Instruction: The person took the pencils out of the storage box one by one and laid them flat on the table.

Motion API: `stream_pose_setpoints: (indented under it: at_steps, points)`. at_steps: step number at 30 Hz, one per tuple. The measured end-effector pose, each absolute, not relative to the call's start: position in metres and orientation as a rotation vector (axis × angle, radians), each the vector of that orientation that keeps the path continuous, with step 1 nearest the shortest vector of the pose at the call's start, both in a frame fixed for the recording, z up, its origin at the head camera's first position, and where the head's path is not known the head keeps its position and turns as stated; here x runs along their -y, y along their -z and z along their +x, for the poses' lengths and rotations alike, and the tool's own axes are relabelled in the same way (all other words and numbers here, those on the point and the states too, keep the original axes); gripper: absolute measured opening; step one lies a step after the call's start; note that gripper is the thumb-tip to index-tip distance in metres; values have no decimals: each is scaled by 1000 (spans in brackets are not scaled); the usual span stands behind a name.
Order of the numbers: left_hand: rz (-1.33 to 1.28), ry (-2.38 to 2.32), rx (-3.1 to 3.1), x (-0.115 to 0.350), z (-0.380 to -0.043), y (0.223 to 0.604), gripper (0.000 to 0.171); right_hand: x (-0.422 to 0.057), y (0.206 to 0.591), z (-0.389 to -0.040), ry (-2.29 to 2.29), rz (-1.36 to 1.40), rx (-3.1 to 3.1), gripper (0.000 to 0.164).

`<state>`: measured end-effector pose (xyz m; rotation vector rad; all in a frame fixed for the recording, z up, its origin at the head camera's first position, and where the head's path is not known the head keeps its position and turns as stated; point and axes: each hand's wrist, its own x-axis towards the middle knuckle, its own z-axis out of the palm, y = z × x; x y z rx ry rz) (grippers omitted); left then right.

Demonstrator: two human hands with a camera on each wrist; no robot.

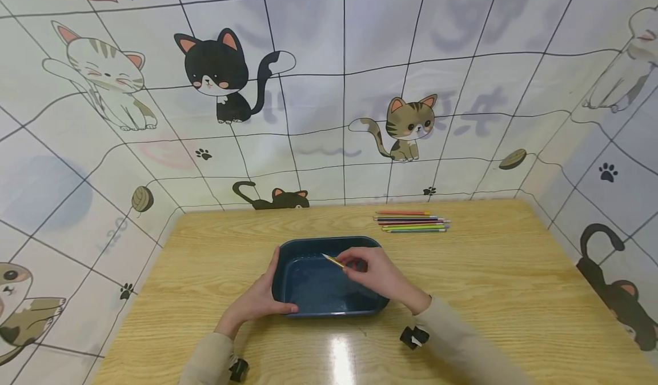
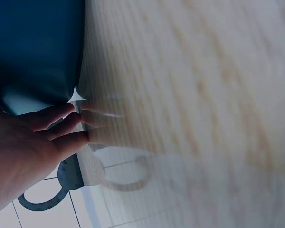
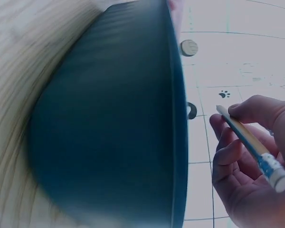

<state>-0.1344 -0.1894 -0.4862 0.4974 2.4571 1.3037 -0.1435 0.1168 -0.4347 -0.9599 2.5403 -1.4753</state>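
A dark blue rectangular dish [image 1: 329,315] sits on the wooden table. My left hand [image 1: 261,295] holds its left side, thumb over the front rim near the corner and fingers along the outer wall. In the left wrist view the fingertips [image 2: 69,124] lie beside the dish's wall, low by the table. Above the right part of the dish, my right hand [image 1: 375,271] pinches a pencil [image 1: 334,260] between thumb and fingers, its tip pointing left and away. The right wrist view shows the pencil's white eraser end [image 3: 278,180] and blue-and-silver band. A bit of red shows between the right fingers.
A row of several coloured pencils [image 1: 413,223] lies side by side at the back right of the table [image 1: 488,293]. Behind and at both sides stands a cat-patterned, gridded cloth wall [image 1: 319,111]. Each wrist carries a small black camera mount [image 1: 414,337].
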Motion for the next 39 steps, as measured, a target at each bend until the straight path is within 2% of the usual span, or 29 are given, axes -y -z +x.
stream_pose_setpoints:
  at_steps: [32,39]
  points:
    - [534,-1313,-2464,191,-134,486,136,-207,439,-157,1081,-1137,-2739,19]
    - [525,-1317,-2463,192,-135,486,136,-225,441,-166,1063,-1096,-2794,20]
